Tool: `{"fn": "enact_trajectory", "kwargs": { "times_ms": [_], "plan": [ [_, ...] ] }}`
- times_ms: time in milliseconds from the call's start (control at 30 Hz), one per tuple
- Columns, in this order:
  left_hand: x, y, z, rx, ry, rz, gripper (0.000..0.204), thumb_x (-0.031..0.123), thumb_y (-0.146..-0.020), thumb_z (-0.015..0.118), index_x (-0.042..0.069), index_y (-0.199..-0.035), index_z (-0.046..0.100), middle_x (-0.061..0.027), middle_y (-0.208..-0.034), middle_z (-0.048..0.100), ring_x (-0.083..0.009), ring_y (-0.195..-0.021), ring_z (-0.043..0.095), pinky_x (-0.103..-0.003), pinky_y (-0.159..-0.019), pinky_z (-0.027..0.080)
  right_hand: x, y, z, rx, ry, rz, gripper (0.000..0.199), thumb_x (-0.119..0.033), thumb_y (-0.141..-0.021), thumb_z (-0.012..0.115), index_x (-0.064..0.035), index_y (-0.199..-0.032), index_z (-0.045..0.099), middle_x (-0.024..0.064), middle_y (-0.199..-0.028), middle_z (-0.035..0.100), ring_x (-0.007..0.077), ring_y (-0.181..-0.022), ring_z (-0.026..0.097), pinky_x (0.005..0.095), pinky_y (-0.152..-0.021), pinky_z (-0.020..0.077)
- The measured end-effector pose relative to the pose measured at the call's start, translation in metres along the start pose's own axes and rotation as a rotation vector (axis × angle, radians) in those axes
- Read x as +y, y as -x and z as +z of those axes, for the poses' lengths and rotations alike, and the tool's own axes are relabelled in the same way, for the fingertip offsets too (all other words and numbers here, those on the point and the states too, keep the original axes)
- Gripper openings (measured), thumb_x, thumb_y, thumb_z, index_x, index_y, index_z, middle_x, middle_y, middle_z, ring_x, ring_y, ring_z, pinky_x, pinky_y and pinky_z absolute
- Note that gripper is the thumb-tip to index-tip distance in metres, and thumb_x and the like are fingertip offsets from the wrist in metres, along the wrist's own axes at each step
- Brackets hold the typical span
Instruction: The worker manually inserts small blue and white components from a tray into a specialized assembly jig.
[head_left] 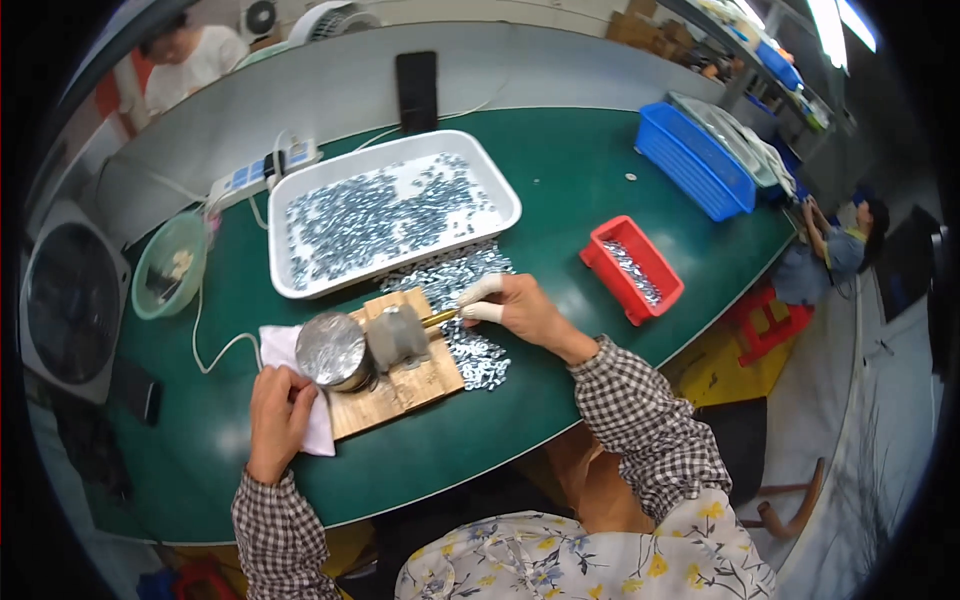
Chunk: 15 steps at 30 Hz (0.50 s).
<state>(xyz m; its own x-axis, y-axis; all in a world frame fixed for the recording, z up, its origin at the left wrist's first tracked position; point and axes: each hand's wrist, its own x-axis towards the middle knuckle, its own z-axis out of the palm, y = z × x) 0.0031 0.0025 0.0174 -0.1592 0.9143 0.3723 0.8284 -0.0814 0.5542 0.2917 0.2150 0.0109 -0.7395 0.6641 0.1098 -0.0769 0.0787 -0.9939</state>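
Green tabletop (570, 180) spreads beneath the two hands, which are well apart. White-covered fingertips of the right hand (530, 312) pinch the end of a brass-coloured rod (440, 317), which runs leftward into a grey block (398, 337) on a wooden board (400, 392). The left hand (279, 415) rests curled on a pale cloth (319, 432), beside a foil-topped cylinder (333, 347); whether it grips the cloth, one cannot tell. Small metal pieces (480, 362) lie just left of the right hand; beyond both hands sits a white tray (508, 192) of similar pieces.
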Motion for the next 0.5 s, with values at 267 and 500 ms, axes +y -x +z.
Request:
{"fn": "enact_trajectory", "kwargs": {
  "times_ms": [267, 500],
  "plan": [
    [0.003, 0.000, 0.005, -0.022, 0.058, -0.032, 0.013, -0.003, -0.081, 0.059, -0.002, -0.081, 0.046, -0.0117, -0.077, 0.043, -0.0243, -0.069, 0.045, -0.032, -0.062, 0.038, -0.007, 0.001, -0.001, 0.024, 0.055, 0.021, 0.007, -0.002, -0.088, 0.063, 0.0025, -0.093, 0.064, 0.0068, -0.084, 0.066, 0.0134, -0.075, 0.066, 0.0255, -0.068, 0.0551],
    [-0.001, 0.000, 0.004, -0.033, 0.056, -0.019, 0.014, -0.003, -0.084, 0.057, -0.002, -0.080, 0.044, -0.0112, -0.077, 0.043, -0.0233, -0.069, 0.045, -0.032, -0.065, 0.038, -0.009, -0.005, 0.000, -0.017, -0.055, 0.015, 0.009, -0.004, -0.088, 0.063, 0.0042, -0.086, 0.063, 0.0068, -0.077, 0.066, 0.0116, -0.068, 0.065, 0.0249, -0.060, 0.0542]
  ]
}}
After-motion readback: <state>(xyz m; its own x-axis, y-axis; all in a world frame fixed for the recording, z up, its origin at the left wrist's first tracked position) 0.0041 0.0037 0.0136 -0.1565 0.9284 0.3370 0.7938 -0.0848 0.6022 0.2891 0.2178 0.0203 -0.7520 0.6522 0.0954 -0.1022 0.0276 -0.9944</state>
